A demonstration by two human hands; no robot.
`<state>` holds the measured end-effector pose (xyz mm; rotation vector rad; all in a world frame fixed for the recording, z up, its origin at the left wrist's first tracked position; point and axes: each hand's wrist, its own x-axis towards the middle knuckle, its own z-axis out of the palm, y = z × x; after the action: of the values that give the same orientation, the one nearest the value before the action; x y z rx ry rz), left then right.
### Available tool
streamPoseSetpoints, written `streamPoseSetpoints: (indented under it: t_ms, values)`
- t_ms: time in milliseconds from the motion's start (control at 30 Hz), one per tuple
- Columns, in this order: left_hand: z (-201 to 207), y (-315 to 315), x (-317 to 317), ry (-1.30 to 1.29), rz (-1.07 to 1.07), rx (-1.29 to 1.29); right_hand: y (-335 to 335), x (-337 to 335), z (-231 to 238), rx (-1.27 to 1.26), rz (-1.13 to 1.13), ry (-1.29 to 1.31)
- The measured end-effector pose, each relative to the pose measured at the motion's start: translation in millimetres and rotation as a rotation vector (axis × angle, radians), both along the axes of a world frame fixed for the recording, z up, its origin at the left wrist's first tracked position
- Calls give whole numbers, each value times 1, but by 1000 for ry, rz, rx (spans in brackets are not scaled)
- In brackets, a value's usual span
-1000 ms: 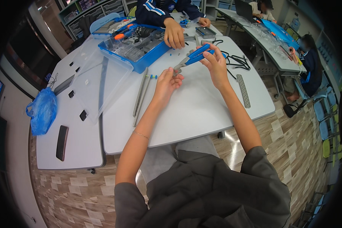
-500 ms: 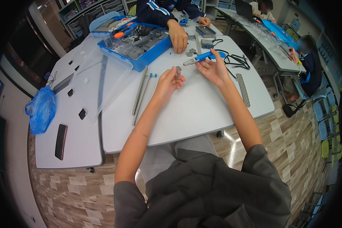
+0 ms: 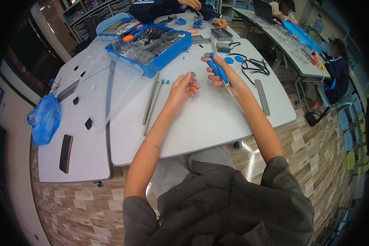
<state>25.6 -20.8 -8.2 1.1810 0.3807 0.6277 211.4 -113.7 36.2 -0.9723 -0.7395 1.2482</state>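
My left hand is above the white table, its fingers curled around a small grey construction piece; the fingers hide much of it. Just to the right, my right hand grips a blue-and-grey pliers-like tool. The tool's grey tip points back toward my wrist, its blue handles away from me. Beyond this hand lie small grey connector pieces and two blue discs. Left of my left hand, a short rod with blue and yellow-green pieces rests beside long grey bars.
A blue parts box stands at the far left with its clear lid alongside. A black cable and perforated grey strip lie right. A phone and blue bag are left. A co-worker's hand is far ahead.
My right hand has swung the tool round, so its grey tip now points toward my wrist. The co-worker's hand has drawn back from beside the parts box. My left hand stays put.
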Motion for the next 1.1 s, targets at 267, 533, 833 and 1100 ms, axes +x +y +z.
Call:
streamPoseSetpoints:
  t_ms: [267, 533, 833, 1100]
  values:
    - [-3, -1, 1, -119, 54, 31, -5, -29, 2, 145, -110, -1161]
    - [-8, 1, 3, -174, 26, 52, -5, -33, -4, 290, -304, -1342]
    - [-14, 3, 7, -146, 89, 129, -8, -38, -5, 304, -225, -1461]
    - [-10, 0, 5, -65, 97, 165, -2, -40, -15, 387, -327, -1576]
